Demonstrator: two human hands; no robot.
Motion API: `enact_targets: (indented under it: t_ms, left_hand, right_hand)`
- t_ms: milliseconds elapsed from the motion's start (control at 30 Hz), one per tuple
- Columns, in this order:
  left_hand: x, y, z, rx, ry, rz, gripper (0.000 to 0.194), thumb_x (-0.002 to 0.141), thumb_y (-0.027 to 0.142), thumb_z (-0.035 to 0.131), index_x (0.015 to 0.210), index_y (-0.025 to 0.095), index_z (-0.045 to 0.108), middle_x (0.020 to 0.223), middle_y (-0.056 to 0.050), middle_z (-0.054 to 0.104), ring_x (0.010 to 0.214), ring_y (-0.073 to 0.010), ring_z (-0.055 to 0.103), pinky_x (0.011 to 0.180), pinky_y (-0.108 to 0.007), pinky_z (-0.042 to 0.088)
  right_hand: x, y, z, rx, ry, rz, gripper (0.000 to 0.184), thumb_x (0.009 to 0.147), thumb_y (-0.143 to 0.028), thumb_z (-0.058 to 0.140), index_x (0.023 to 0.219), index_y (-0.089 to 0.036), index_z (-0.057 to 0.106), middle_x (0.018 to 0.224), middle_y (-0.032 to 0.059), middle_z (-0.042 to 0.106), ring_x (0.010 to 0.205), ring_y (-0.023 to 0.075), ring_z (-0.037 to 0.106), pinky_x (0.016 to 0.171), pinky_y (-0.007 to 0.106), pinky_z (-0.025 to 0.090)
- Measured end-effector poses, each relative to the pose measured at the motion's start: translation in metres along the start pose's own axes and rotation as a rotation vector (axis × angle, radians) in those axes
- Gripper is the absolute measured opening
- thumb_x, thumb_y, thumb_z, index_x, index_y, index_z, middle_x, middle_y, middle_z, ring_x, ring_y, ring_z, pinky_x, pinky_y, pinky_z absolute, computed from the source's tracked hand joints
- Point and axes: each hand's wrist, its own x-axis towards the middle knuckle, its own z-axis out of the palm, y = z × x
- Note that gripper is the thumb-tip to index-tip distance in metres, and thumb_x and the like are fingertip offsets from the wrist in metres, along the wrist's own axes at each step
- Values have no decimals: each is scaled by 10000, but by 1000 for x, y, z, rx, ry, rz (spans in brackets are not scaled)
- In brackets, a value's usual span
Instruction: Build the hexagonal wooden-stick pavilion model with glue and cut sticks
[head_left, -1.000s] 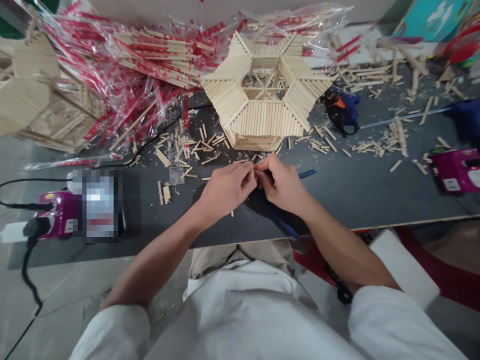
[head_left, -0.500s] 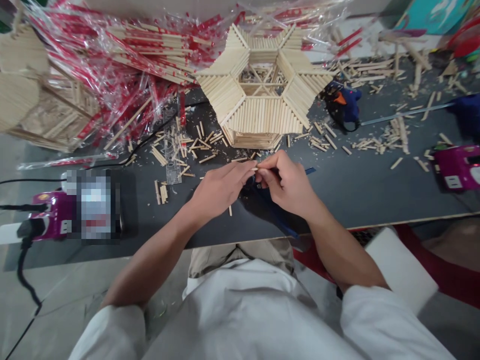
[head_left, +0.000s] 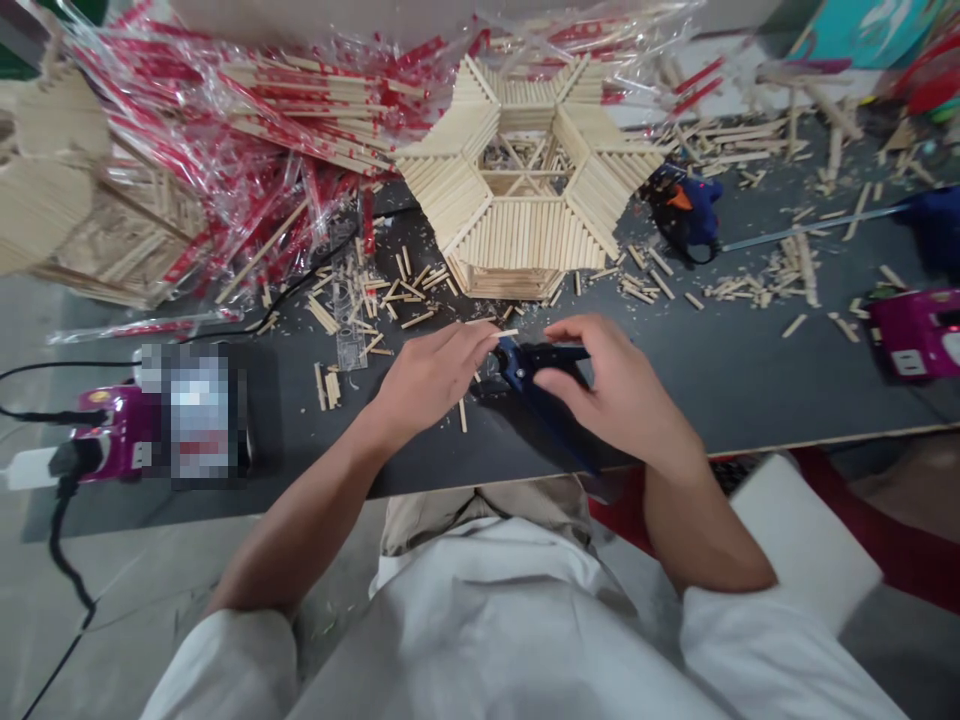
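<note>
My left hand [head_left: 435,372] is closed on a thin wooden stick [head_left: 507,333], whose pale end pokes out past the fingertips. Directly beneath that stick lies a blue-handled hand cutter [head_left: 519,372] on the dark table. Around one of its handles my right hand [head_left: 611,385] is spread, thumb and fingers apart; whether it touches the handle I cannot tell. Behind both hands stands a star-shaped structure of glued wooden sticks [head_left: 517,232] with an open centre. A short cut stick [head_left: 463,415] lies just below my left hand.
Plastic-wrapped stick bundles [head_left: 300,110] are heaped at the back left, beside another stick structure [head_left: 112,250]. A blue glue gun [head_left: 694,205] stands to the right of the star. Purple power strips [head_left: 120,425] sit at both sides, with black cables. Cut stick pieces [head_left: 757,285] are scattered about.
My right hand has let go of the stick and moved right, opening over the cutter's handle. My left hand keeps the stick, and more of the cutter shows.
</note>
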Motion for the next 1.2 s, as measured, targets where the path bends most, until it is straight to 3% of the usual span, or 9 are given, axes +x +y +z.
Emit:
enact_targets:
  t_ms: [100,167,333,433,567,667,767,900,1200]
  left_hand:
    - [-3,-2,1,-19,12,-2,272,1116,295,495,1196,155,714,963,-51,802,833,-116,761,770,-196,532]
    - [-3,-3,1,-22,12,-14,279,1118,309,490,1191,164,717,962,-49,802,813,-115,759,750,-198,530]
    - [-2,-4,0,-41,25,-30,326,1126,334,459,1212,154,718,965,-66,807,826,-133,768,769,-224,553]
    - [-1,-5,0,-44,55,-13,339,1127,329,450,1187,137,722,939,-75,806,824,-139,769,780,-233,563]
    - [-2,-7,-1,-9,94,-15,314,1121,318,462,1191,147,716,948,-72,803,811,-134,757,747,-226,548]
    - [-2,-7,-2,18,116,-7,276,1112,297,489,1176,152,714,921,-55,793,765,-117,734,704,-212,514]
    - [-1,-5,-2,29,108,-12,293,1119,309,470,1140,155,719,873,-44,778,742,-115,718,707,-216,506]
    - [-1,-1,0,37,73,-18,323,1126,330,450,1141,152,719,862,-48,775,746,-126,715,726,-230,516]
    - [-1,5,-1,23,65,10,267,1118,285,475,1133,144,701,907,-51,779,770,-121,721,732,-221,514]
  right_hand:
    - [-20,2,-3,-269,-184,-42,1072,825,-685,808,1586,-73,364,1526,278,475,1447,465,436,1194,631,391]
    - [-28,-1,-2,-361,-244,-55,1237,763,-670,867,1625,-1,284,1550,314,413,1472,500,378,1229,642,348]
    - [-33,-16,1,-570,-259,-9,813,970,-374,691,1563,89,381,1385,318,520,1292,475,508,1114,600,455]
    - [-37,-20,-2,-633,-263,16,659,1026,-327,557,1537,71,435,1319,309,568,1188,463,565,1014,600,494]
    - [-45,-19,-18,-440,-247,93,561,1089,-409,417,1496,-31,492,1266,250,620,1118,396,625,947,523,521]
    - [-47,-22,-30,-124,-244,240,427,1118,-475,343,1224,-162,614,1045,133,684,928,292,658,826,416,504]
    - [-46,-30,-31,181,-235,363,442,1121,-550,346,1017,-212,611,910,60,678,825,226,624,778,360,461]
    - [-43,-43,-16,423,-198,417,427,1115,-569,400,1041,-214,626,946,40,682,903,214,633,806,330,454]
    - [-41,-60,7,486,-92,385,433,1127,-518,416,1269,-205,679,1155,83,734,978,220,653,907,349,479]
